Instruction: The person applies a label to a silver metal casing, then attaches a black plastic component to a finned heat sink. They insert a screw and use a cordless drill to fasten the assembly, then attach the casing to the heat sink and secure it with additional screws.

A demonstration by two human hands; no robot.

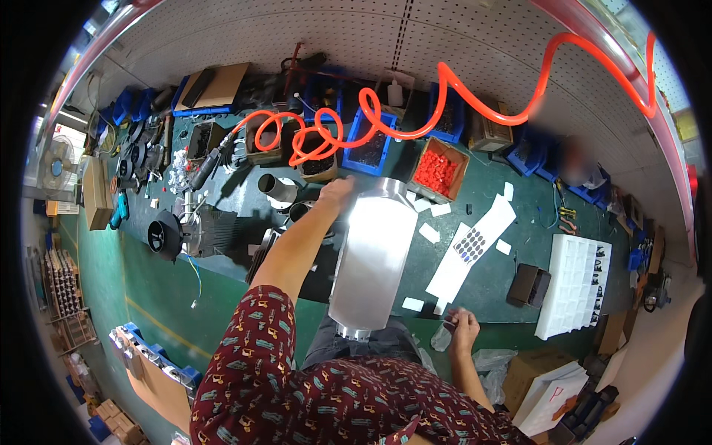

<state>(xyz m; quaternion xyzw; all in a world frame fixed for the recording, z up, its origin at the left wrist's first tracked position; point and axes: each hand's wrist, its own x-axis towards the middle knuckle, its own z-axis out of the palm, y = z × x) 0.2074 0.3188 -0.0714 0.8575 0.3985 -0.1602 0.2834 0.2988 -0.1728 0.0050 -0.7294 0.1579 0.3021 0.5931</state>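
A large smooth silver metal housing [373, 259] stretches from the bench edge at my lap toward the back, with round collars at both ends. Just left of its far end is my left hand [337, 193], arm stretched forward, fingers curled; what they hold, if anything, is hidden. Low on the right, at the bench's front edge, my right hand [463, 330] has its fingers pinched together. A piece of clear plastic bag [441, 338] hangs at those fingertips. Beside the left forearm stand a short metal tube on a white flange [278, 190] and a dark ring-shaped part [299, 211].
A red coiled air hose [415, 135] loops over the bench. Behind the housing are a blue bin [368, 152] and a box of red pieces [439, 172]. Right lie a white sheet with dark oval stickers [471, 245] and a white tray [572, 285]. Left sits a finned motor [208, 231].
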